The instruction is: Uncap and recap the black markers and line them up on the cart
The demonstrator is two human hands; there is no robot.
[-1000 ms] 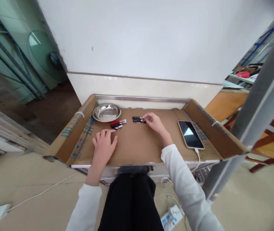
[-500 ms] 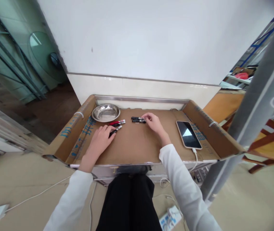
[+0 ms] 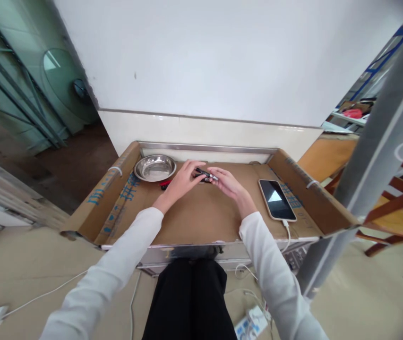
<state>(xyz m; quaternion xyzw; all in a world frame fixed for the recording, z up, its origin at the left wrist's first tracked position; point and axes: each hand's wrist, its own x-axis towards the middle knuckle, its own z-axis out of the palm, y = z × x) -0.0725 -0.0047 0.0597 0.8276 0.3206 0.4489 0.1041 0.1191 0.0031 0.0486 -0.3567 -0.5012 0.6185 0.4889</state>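
Observation:
Both hands meet over the middle of a cardboard-lined tray. My left hand and my right hand pinch the two ends of a black marker held just above the cardboard. More black markers lie under it, partly hidden by the fingers. A red marker lies on the cardboard just left of my left hand, mostly covered by it.
A shiny steel bowl sits at the tray's back left. A phone with a charging cable lies on the right. Raised cardboard flaps wall both sides. A grey post rises at right. A power strip lies on the floor.
My left hand left the front left of the cardboard, took a black marker there and carried it right to the middle, where both hands now hold it.

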